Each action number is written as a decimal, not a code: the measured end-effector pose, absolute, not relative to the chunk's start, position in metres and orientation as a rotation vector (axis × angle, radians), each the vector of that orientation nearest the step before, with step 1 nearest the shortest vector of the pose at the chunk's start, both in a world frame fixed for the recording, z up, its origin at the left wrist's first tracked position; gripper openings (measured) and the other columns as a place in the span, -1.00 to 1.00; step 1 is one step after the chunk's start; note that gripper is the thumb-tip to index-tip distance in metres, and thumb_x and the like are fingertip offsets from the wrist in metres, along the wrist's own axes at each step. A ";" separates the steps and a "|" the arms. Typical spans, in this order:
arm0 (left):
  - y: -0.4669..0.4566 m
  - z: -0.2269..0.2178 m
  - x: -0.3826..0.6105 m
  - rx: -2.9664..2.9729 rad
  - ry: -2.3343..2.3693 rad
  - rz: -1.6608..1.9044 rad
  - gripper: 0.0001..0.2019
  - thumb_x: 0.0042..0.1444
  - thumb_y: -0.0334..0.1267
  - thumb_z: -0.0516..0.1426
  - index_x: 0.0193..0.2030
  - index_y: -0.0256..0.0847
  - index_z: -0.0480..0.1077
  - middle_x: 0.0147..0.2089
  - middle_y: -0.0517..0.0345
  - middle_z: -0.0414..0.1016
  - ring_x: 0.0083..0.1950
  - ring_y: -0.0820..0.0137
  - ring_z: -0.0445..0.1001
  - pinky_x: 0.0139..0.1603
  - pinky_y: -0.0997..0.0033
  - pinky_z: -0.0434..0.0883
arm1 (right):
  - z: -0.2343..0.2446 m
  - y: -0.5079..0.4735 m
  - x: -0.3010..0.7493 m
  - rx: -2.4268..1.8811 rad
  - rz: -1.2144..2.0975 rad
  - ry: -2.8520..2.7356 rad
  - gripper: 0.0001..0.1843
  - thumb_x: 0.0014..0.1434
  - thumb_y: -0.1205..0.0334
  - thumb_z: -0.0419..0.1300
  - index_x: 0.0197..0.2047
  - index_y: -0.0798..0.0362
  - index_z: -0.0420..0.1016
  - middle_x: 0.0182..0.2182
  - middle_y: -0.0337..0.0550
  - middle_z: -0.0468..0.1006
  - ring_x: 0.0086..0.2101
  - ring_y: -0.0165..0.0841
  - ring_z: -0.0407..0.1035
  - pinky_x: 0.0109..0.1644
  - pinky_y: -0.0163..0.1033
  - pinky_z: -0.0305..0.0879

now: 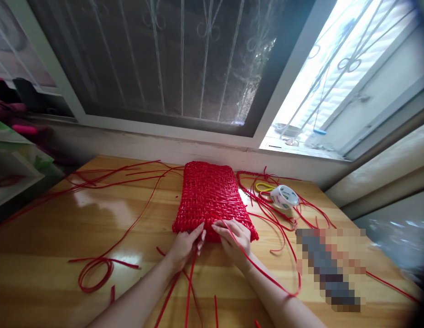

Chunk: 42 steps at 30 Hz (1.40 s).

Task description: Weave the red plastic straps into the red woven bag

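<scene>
A red woven bag-like piece [212,196] of glossy plastic strips lies on the wooden table in front of me. At its near edge my left hand [184,248] is closed, thumb and fingers pinching the weave, with loose strips hanging below it. My right hand [235,237] grips the same edge a little to the right, its fingertips pressed together on a thin red strip [266,274]. That strip runs back over the hand and loops down beside my right forearm. The exact spot where the strip enters the weave is hidden by my fingers.
A coiled red strip [95,275] lies on the table [137,291] at left, with more long strips [106,178] behind. To the right are a roll of tape [283,197], a yellow loop handle [264,187] and tangled red cords. A pixelated patch covers the right side. A window stands behind.
</scene>
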<state>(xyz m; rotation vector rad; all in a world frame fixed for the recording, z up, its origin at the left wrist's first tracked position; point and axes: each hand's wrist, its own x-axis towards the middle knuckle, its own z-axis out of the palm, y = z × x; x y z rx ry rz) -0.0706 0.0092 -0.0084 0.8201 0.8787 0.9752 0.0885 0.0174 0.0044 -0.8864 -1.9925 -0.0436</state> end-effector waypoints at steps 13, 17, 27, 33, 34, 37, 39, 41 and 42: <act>0.008 -0.003 -0.069 0.927 0.967 0.945 -0.56 0.01 0.05 -0.01 -0.69 -0.25 0.21 -0.78 0.29 0.14 -0.73 0.54 0.13 -0.70 0.55 0.14 | 0.007 0.026 0.083 -1.059 0.367 -1.805 -0.78 0.07 0.42 0.04 -0.32 -0.03 0.46 -0.32 -0.21 0.53 -0.25 -0.39 0.42 -0.17 -0.27 0.36; 0.009 -0.005 -0.068 0.935 0.966 0.957 -0.57 0.01 0.04 -0.01 -0.70 -0.25 0.21 -0.80 0.29 0.14 -0.74 0.54 0.14 -0.71 0.56 0.13 | 0.008 0.027 0.084 -1.061 0.384 -1.826 -0.76 0.06 0.44 0.04 -0.31 -0.03 0.46 -0.31 -0.22 0.54 -0.24 -0.39 0.42 -0.16 -0.28 0.35; 0.009 -0.013 -0.067 1.035 1.120 0.966 -0.53 -0.01 0.09 -0.02 -0.71 -0.26 0.23 -0.80 0.25 0.20 -0.76 0.52 0.21 -0.73 0.55 0.16 | 0.011 0.028 0.082 -0.977 0.242 -1.940 -0.68 0.02 0.52 -0.01 -0.31 -0.02 0.46 -0.31 -0.21 0.52 -0.29 -0.42 0.40 -0.22 -0.30 0.34; 0.009 -0.012 -0.067 1.048 1.133 0.985 -0.53 -0.01 0.08 -0.01 -0.72 -0.26 0.25 -0.80 0.24 0.22 -0.76 0.52 0.21 -0.74 0.55 0.16 | 0.010 0.026 0.081 -0.944 0.140 -1.947 -0.71 0.04 0.51 0.00 -0.31 0.00 0.45 -0.31 -0.19 0.51 -0.30 -0.43 0.39 -0.25 -0.31 0.33; 0.009 -0.012 -0.067 1.056 1.135 0.985 -0.53 -0.01 0.08 -0.01 -0.72 -0.27 0.25 -0.80 0.23 0.22 -0.76 0.52 0.22 -0.73 0.55 0.16 | 0.011 0.025 0.081 -0.938 0.124 -1.957 -0.72 0.05 0.51 0.00 -0.31 0.00 0.45 -0.31 -0.19 0.51 -0.31 -0.43 0.38 -0.26 -0.32 0.32; 0.008 -0.010 -0.068 1.062 1.131 0.987 -0.52 0.01 0.07 -0.02 -0.72 -0.27 0.27 -0.80 0.22 0.24 -0.75 0.51 0.23 -0.73 0.55 0.16 | 0.014 0.025 0.081 -0.913 0.094 -1.995 -0.76 0.06 0.49 0.02 -0.32 0.01 0.44 -0.32 -0.18 0.50 -0.33 -0.44 0.37 -0.30 -0.34 0.31; 0.008 -0.010 -0.068 1.064 1.128 0.991 -0.52 0.02 0.06 -0.03 -0.72 -0.27 0.27 -0.80 0.22 0.24 -0.75 0.51 0.23 -0.72 0.55 0.17 | 0.014 0.024 0.081 -0.917 0.079 -2.010 -0.76 0.07 0.48 0.02 -0.32 0.01 0.43 -0.33 -0.19 0.49 -0.33 -0.44 0.36 -0.32 -0.34 0.30; 0.007 -0.011 -0.068 1.075 1.128 0.999 -0.52 0.03 0.05 -0.02 -0.73 -0.27 0.27 -0.80 0.22 0.24 -0.75 0.52 0.23 -0.71 0.55 0.17 | 0.014 0.024 0.081 -0.936 0.064 -2.010 -0.76 0.07 0.48 0.01 -0.31 0.01 0.43 -0.32 -0.18 0.49 -0.33 -0.43 0.35 -0.32 -0.33 0.29; 0.007 -0.011 -0.068 1.082 1.128 1.006 -0.52 0.03 0.05 -0.02 -0.73 -0.27 0.27 -0.80 0.22 0.23 -0.75 0.52 0.23 -0.71 0.56 0.17 | 0.013 0.024 0.081 -0.942 0.061 -2.009 -0.76 0.07 0.48 0.00 -0.31 0.01 0.43 -0.32 -0.17 0.49 -0.33 -0.42 0.35 -0.32 -0.32 0.29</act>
